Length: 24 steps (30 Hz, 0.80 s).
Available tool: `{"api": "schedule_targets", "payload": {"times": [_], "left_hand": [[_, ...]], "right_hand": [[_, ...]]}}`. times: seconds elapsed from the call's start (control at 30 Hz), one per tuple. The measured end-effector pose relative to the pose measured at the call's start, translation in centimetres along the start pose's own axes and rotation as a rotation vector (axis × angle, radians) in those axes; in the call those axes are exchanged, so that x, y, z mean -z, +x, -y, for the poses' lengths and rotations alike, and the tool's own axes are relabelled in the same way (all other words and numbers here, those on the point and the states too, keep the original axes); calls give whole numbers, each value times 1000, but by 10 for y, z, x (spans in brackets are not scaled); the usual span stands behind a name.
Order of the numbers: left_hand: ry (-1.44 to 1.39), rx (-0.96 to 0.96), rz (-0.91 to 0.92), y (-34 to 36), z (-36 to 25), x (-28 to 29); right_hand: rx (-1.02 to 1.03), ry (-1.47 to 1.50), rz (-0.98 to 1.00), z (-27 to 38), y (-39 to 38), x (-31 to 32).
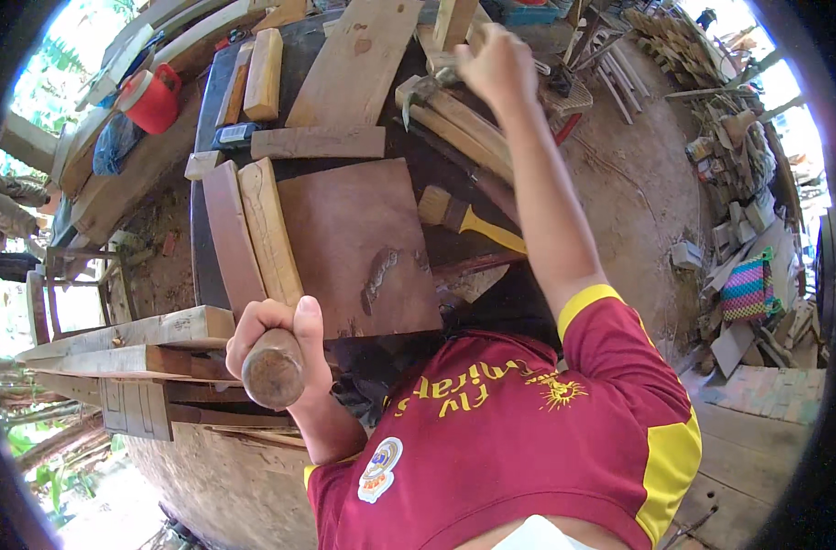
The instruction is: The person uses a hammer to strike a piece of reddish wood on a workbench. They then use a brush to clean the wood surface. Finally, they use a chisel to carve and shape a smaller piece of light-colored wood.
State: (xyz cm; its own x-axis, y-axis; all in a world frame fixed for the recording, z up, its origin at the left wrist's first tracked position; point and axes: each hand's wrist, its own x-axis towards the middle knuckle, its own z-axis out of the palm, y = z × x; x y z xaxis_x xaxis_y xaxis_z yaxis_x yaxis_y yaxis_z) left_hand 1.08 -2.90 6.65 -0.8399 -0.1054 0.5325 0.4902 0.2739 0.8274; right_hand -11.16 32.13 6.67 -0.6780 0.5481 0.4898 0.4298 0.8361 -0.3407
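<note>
My left hand (299,341) is wrapped round a thick, round wooden handle (273,368), its worn butt end facing up. The handle's other end is hidden. Just beyond that hand lie a reddish-brown wood strip (233,234) and a paler strip (269,225) with a line drawn on it. Beside them is a square brown board (358,243) with a rough, dark hollow. My right hand (500,66) stretches to the far side of the table, closed by a claw hammer (431,87); its grip appears to be on the hammer's handle, mostly hidden.
A yellow-handled brush (468,218) lies right of the board. Wooden blocks (264,73), a wide plank (355,60) and a short bar (317,142) lie farther back on the dark table (207,119). Planks (143,339) jut out at left; a red jug (150,99) stands beyond.
</note>
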Motion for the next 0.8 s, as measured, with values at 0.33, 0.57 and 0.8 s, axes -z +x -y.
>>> {"api": "schedule_targets", "payload": {"times": [0.33,0.57,0.8], "left_hand": [[-34,-21,67,-1,2,-4],[-55,-25,75,-4,4,-4],[-24,-29,88,0,-7,-2]], "right_hand": [[-268,-153,416,-42,23,-14],[-232,-166,416,-48,30,-26],[-166,-154,405,-56,33,-22]]}}
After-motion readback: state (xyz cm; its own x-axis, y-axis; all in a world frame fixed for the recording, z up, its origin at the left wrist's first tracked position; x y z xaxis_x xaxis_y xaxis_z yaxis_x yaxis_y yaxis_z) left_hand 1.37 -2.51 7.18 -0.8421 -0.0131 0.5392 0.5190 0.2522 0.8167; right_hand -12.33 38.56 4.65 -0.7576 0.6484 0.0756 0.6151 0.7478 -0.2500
